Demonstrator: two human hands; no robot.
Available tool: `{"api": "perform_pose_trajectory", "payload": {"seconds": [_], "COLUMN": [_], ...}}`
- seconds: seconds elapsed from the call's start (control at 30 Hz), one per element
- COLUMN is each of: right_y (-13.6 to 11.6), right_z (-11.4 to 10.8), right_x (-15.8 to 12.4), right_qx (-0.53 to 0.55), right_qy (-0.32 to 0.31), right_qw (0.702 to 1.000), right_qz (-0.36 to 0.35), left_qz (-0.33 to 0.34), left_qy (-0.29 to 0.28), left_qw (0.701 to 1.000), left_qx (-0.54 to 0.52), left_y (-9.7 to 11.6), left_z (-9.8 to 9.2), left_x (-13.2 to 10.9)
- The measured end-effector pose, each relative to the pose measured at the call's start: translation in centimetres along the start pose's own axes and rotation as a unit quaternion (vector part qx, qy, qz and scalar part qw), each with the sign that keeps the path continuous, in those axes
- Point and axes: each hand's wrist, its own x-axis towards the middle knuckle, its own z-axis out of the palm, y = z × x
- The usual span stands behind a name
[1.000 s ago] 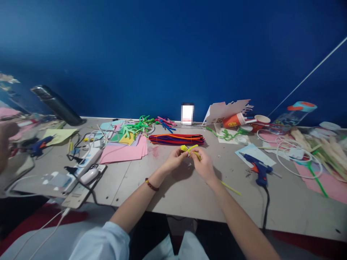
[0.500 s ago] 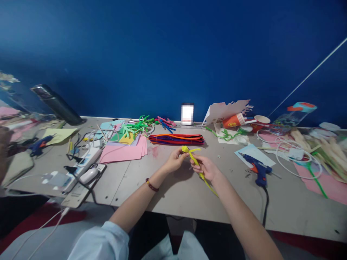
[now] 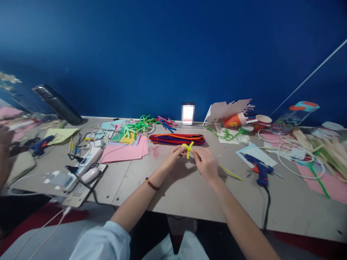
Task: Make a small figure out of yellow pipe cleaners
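Above the middle of the table, my left hand (image 3: 174, 157) pinches one side of a small twisted yellow pipe cleaner piece (image 3: 188, 148). My right hand (image 3: 206, 161) is closed on the other side of it, its fingers bent. A long yellow strand (image 3: 230, 172) sticks out to the right from behind my right hand. Just beyond both hands lies a bundle of red, orange and purple pipe cleaners (image 3: 176, 139).
A phone (image 3: 188, 113) leans on the blue wall. Green pipe cleaner shapes (image 3: 138, 127), pink paper (image 3: 123, 151) and a power strip (image 3: 84, 169) lie left. On the right are a glue gun (image 3: 258, 169) and paper cups (image 3: 235, 120). A person's hand (image 3: 4, 155) shows far left.
My right hand has turned over, back upward, and closed around the yellow piece. The long strand has swung from hanging down toward me to pointing right.
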Motion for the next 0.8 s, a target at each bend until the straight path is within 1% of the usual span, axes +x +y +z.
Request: {"api": "perform_pose_trajectory", "payload": {"seconds": [0.07,0.17,0.33,0.4,0.43,0.5,0.53,0.57,0.6,0.63,0.7,0.73,0.8], "right_y": [0.1,0.0,-0.4,-0.5,-0.5,-0.6,-0.6,-0.6,-0.6,-0.5,-0.4,-0.3,-0.2], "right_z": [0.1,0.2,0.3,0.4,0.5,0.7,0.8,0.8,0.8,0.8,0.5,0.3,-0.2], "right_x": [0.0,0.0,-0.1,-0.1,-0.1,-0.1,-0.1,0.0,0.2,0.3,0.7,0.9,1.1], "right_qx": [-0.019,-0.021,0.018,0.053,0.074,0.126,0.160,0.201,0.245,0.292,0.384,0.424,0.489], "right_qy": [-0.014,-0.025,-0.002,0.003,0.005,0.003,-0.004,-0.017,-0.036,-0.063,-0.127,-0.158,-0.210], "right_qw": [1.000,0.999,0.999,0.999,0.997,0.987,0.976,0.958,0.932,0.900,0.818,0.775,0.700], "right_qz": [-0.021,-0.038,-0.036,-0.008,0.018,0.098,0.149,0.206,0.263,0.318,0.408,0.440,0.476], "left_qz": [0.007,-0.006,-0.030,-0.026,-0.023,-0.013,-0.008,-0.002,0.002,0.004,-0.002,-0.009,-0.029], "left_qy": [0.003,0.012,-0.001,0.000,0.001,0.001,-0.001,-0.005,-0.014,-0.026,-0.061,-0.085,-0.135], "left_qw": [1.000,1.000,0.999,1.000,1.000,1.000,1.000,1.000,1.000,0.999,0.998,0.996,0.990], "left_qx": [0.015,0.001,-0.013,-0.010,-0.009,-0.003,0.003,0.011,0.019,0.026,0.034,0.034,0.028], "left_y": [0.0,-0.4,-0.3,0.0,0.2,0.4,0.4,0.4,0.3,0.3,0.4,0.6,1.0], "left_z": [0.2,0.3,0.2,0.3,0.3,0.4,0.4,0.4,0.3,0.2,-0.1,-0.3,-0.5], "left_x": [-0.2,-0.3,-0.1,-0.2,-0.3,-0.4,-0.5,-0.5,-0.5,-0.5,-0.5,-0.5,-0.7]}}
